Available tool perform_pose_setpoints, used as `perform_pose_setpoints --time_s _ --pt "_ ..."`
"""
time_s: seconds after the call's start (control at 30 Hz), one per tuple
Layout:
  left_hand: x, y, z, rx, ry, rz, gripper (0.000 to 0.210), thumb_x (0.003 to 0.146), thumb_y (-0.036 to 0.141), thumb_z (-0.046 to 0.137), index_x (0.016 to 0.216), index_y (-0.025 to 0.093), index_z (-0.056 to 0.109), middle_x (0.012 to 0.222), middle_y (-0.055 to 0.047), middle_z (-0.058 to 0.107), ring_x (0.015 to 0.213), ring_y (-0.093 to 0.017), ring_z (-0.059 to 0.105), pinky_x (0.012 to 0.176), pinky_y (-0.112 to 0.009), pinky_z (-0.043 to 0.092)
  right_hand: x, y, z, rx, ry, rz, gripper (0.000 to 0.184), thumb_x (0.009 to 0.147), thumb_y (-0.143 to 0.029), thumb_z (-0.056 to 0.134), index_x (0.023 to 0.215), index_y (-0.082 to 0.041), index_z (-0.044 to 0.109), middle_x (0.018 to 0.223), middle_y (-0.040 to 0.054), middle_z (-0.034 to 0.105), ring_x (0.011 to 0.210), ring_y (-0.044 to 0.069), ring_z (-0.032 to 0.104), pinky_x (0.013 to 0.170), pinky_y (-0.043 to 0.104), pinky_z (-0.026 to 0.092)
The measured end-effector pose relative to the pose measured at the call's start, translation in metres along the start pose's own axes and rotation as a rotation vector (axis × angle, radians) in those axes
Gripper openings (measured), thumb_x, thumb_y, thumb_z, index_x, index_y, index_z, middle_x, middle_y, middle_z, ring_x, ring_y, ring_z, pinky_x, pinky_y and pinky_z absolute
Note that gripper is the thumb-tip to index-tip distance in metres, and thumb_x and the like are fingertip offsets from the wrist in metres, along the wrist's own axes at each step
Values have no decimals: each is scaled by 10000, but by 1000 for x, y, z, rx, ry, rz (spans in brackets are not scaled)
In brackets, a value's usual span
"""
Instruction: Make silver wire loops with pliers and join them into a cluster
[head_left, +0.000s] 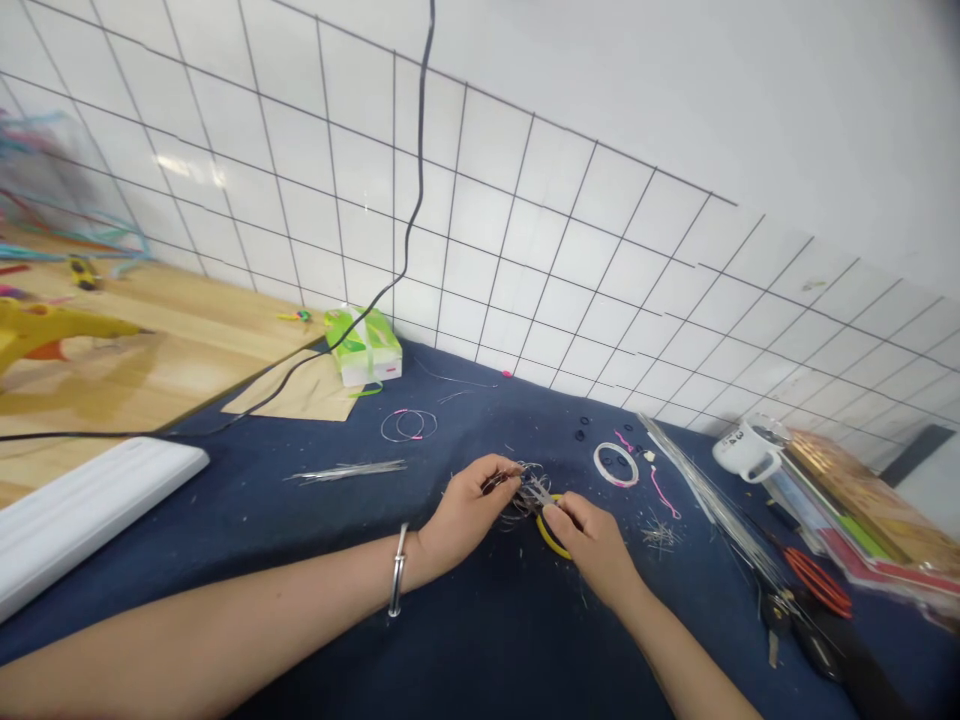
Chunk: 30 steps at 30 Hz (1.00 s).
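Observation:
My left hand (478, 503), a silver bracelet on its wrist, pinches part of a tangled bundle of thin silvery wire (531, 478) above the dark blue cloth. From the right, my right hand (592, 548) is closed around small yellow-handled pliers (550, 538). Their grey jaws point up and left into the wire, close to my left fingertips. Whether the jaws grip a strand cannot be made out. Straight wire lengths (352, 470) lie to the left, below two thin wire rings (409, 425). A white ring-shaped roll (616, 465) rests to the right, beside small black rings and pink cord (664, 495).
Wire clippings (660, 534) and a long wire bundle (705, 495) lie rightward, near a white mug (742, 450), orange-handled tool (817, 582) and keys (774, 625). A green tissue pack (364, 345), black cable (409, 235), white bar (97, 515) and yellow glue gun (60, 328) are leftward.

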<state>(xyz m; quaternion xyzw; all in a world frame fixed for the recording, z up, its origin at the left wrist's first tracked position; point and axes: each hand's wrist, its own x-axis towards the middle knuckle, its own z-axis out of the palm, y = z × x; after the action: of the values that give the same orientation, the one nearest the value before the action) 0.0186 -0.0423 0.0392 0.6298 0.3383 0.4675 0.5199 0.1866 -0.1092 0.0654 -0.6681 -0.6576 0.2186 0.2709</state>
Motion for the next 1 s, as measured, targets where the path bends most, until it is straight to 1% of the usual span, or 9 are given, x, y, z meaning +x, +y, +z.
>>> perform_pose_setpoints --time_s 0.13,0.37,0.53,0.73,0.9,1.0 --pt "-2 -2 -1 68 11 48 142 811 245 493 874 173 598 815 -19 594 770 -142 550 712 -255 440 -1 -2 0 -31 3 -9 359 853 -480 375 664 -185 458 609 -34 440 603 114 420 545 211 266" --pt "-2 -4 -1 105 17 75 140 820 245 489 884 176 592 834 -25 596 791 -145 552 729 -258 441 -4 -4 0 -28 -39 -2 391 862 -487 351 621 -182 395 589 -45 380 564 96 379 529 213 244" --pt "-1 -5 -1 109 29 81 145 820 251 489 889 174 591 838 -27 599 788 -146 552 728 -261 441 -2 -2 1 -23 -28 16 382 861 -486 354 639 -181 418 595 -45 403 580 98 396 536 212 249" --pt "-1 -7 -1 132 12 99 126 825 233 484 873 175 585 815 -16 585 768 -137 542 706 -254 433 -1 0 2 2 -27 21 382 855 -487 364 638 -178 416 597 -49 385 577 92 377 534 207 249" --pt "-2 -7 -2 203 15 156 113 829 216 481 854 179 584 790 -7 566 737 -126 525 683 -246 417 -1 -1 0 68 -73 41 403 861 -491 343 623 -175 423 596 -47 360 579 89 360 524 198 252" --pt "-2 -8 -1 241 15 198 106 827 205 484 851 182 585 792 -6 561 740 -125 521 690 -247 410 -1 -2 1 34 -40 58 404 856 -496 351 626 -178 443 582 -47 385 571 92 380 523 198 257"
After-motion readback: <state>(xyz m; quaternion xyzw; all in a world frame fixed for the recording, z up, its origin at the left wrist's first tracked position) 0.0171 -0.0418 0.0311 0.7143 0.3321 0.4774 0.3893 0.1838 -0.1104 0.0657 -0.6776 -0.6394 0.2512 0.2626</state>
